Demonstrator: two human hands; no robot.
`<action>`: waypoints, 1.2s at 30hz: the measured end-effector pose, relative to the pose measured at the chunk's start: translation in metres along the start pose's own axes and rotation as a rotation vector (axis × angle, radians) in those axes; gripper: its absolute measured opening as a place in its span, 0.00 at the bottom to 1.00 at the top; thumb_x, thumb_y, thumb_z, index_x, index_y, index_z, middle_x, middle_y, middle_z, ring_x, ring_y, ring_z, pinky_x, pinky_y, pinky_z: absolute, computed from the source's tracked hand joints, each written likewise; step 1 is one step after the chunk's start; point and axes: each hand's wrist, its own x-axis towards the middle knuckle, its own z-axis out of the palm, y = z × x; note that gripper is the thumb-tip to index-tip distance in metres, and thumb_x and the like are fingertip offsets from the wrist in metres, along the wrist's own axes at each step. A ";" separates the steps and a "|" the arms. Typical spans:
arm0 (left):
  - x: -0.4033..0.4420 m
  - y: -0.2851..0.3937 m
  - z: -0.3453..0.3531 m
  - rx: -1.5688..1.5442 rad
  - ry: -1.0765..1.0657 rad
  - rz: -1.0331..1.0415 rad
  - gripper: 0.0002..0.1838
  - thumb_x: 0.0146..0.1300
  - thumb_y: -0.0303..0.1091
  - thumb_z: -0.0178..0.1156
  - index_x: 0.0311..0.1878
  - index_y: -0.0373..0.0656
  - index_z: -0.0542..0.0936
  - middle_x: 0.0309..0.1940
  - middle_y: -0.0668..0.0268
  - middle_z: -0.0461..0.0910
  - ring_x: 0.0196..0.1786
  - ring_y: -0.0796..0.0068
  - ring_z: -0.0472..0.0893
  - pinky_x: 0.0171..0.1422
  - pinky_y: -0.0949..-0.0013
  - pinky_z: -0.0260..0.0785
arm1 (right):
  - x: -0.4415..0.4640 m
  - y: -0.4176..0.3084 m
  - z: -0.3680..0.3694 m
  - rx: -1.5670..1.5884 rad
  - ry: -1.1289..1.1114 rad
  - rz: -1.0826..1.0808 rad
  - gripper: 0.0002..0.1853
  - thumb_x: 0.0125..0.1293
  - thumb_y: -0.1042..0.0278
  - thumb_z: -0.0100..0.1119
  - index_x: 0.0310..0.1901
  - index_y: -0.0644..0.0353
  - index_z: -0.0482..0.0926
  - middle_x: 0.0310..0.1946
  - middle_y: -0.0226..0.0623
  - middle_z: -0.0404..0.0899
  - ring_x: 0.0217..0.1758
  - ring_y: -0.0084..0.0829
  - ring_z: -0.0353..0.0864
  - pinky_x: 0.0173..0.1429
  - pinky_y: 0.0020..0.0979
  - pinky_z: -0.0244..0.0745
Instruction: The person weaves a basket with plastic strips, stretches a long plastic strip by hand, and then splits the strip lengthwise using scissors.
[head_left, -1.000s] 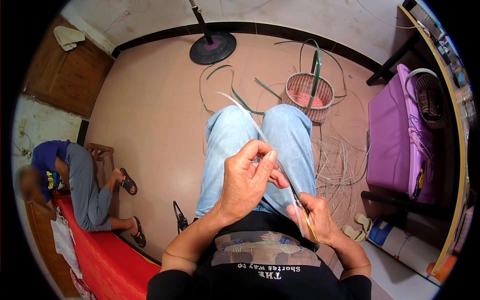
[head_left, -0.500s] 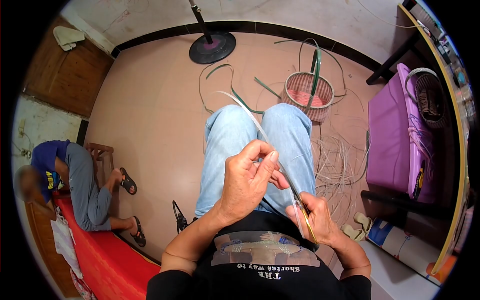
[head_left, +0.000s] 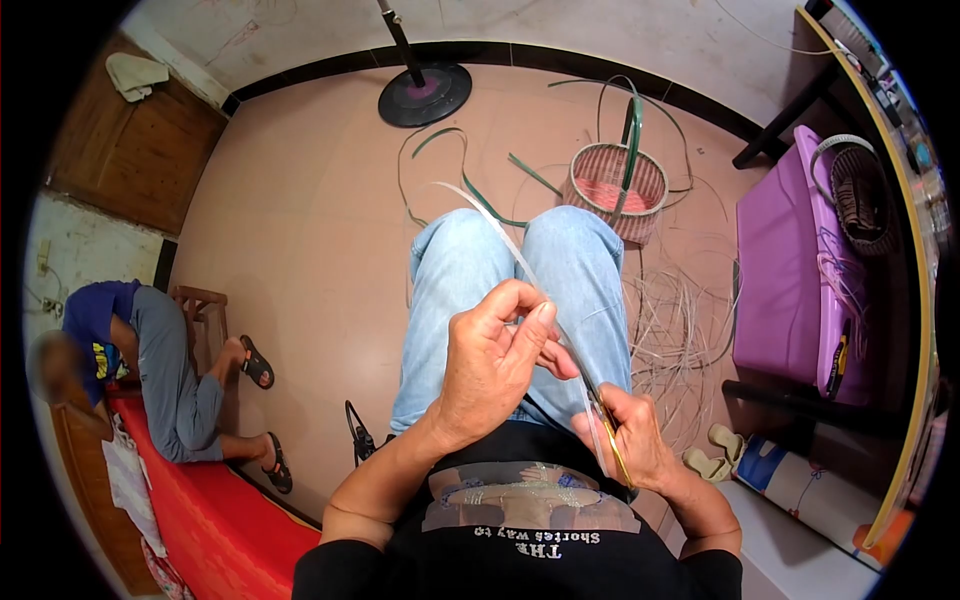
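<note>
Between the thumb and fingers of my left hand (head_left: 497, 350), a thin white strip (head_left: 512, 245) is pinched. Its far end curves up over my knees, and its near end hangs down beside my right hand. My right hand (head_left: 640, 440) is closed around scissors with gold handles (head_left: 619, 460). Their dark blades point up along the strip toward my left fingers; whether they touch it I cannot tell. Both hands are above my lap, over light blue jeans (head_left: 455, 290).
Ahead on the floor stands a woven basket (head_left: 655, 180) with a green handle, among green strips (head_left: 480, 200). Thin shavings (head_left: 680, 325) lie to the right, near a purple box (head_left: 785, 290). At left, a person (head_left: 170, 370) bends over a red surface (head_left: 215, 520).
The far tip of the white strip has shifted very slightly. Both hands hold almost the same position.
</note>
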 end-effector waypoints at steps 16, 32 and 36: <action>0.002 0.002 0.000 0.035 -0.005 0.000 0.09 0.73 0.29 0.51 0.40 0.31 0.71 0.29 0.60 0.76 0.28 0.69 0.84 0.32 0.70 0.80 | 0.001 0.002 0.001 -0.030 0.010 -0.013 0.22 0.59 0.63 0.67 0.19 0.64 0.65 0.09 0.41 0.61 0.11 0.29 0.58 0.17 0.35 0.57; 0.005 0.005 0.000 -0.133 0.003 -0.055 0.09 0.74 0.30 0.49 0.40 0.32 0.70 0.28 0.62 0.75 0.27 0.70 0.84 0.29 0.72 0.80 | -0.002 0.007 0.003 0.039 0.025 0.024 0.21 0.61 0.66 0.66 0.18 0.63 0.66 0.08 0.39 0.61 0.11 0.26 0.57 0.17 0.33 0.56; 0.005 0.003 0.000 -0.118 -0.010 -0.073 0.09 0.74 0.30 0.48 0.41 0.33 0.69 0.27 0.63 0.74 0.27 0.69 0.84 0.29 0.72 0.80 | -0.002 0.005 0.002 0.056 0.010 0.026 0.21 0.61 0.65 0.66 0.19 0.63 0.65 0.09 0.39 0.61 0.12 0.25 0.57 0.18 0.33 0.56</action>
